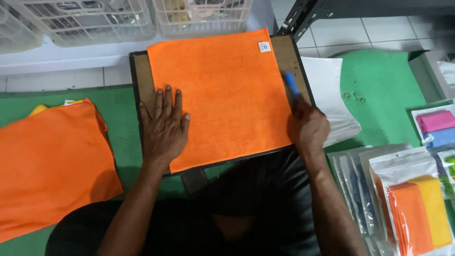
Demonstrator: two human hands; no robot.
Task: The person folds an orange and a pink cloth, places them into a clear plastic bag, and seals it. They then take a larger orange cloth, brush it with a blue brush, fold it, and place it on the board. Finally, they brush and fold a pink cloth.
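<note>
Overhead, two white plastic crates [85, 19] sit at the top of the view; what is inside them is blurred, perhaps pale bottles or jars. At lower right, clear resealable pouches [403, 199] lie fanned in a stack, the top one holding folded orange and yellow cloths, and another pouch [438, 128] further up holds a pink and a blue cloth.

The orange microfibre cloth [222, 90] is spread flat on a dark-edged brown board [289, 54] in front of the person, roughly square, turned slightly clockwise so its edges run a little off the board's, with a small white tag at its far right corner. The left hand [163, 125] lies palm down on the cloth's near left part, fingers spread and flat, partly over the board's edge. The right hand [308, 128] rests at the cloth's right edge, its grip closed around a blue stick-like tool [291, 85] that points away from the person along that edge.

A pile of orange cloths [52, 161] lies on the green mat [379, 85] to the left, well apart. White sheets [332, 99] lie just beside the board on the right, touching the right hand's far side.
</note>
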